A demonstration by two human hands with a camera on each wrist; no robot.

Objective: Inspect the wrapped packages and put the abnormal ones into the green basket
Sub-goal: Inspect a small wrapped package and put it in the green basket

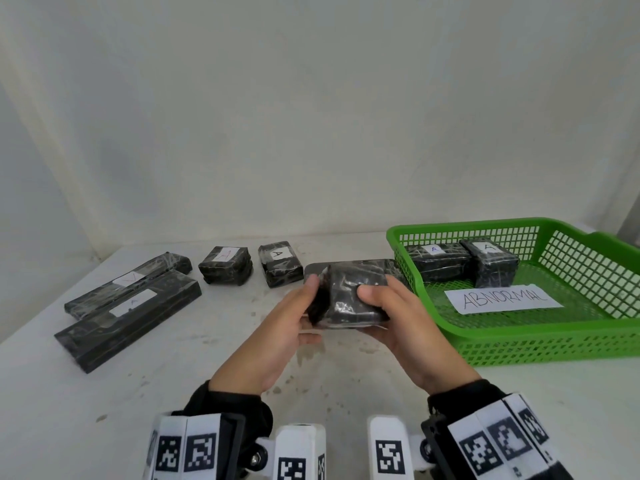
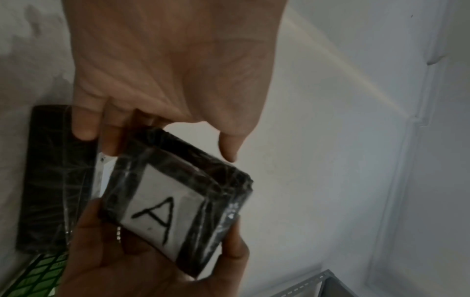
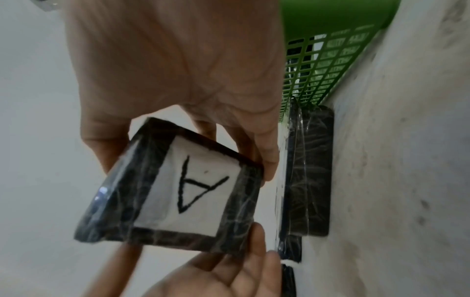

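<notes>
Both hands hold one black wrapped package [image 1: 346, 301] above the middle of the table. My left hand [image 1: 310, 310] grips its left end, thumb on top and fingers beneath. My right hand [image 1: 375, 311] grips its right end the same way. In both wrist views the underside of the package carries a white label [image 2: 162, 213] [image 3: 198, 186] with a handwritten A. The green basket [image 1: 519, 344] stands just right of the hands. It holds two black packages [image 1: 438, 263] [image 1: 491, 263] labelled A and a paper sheet [image 1: 502, 299] reading ABNORMAL.
A flat black package [image 1: 349, 266] lies on the table just behind the held one, against the basket's left wall. Two small packages [image 1: 225, 266] [image 1: 278, 263] sit further left. Two long packages [image 1: 128, 282] [image 1: 128, 317] lie at the far left. A white wall rises behind the table.
</notes>
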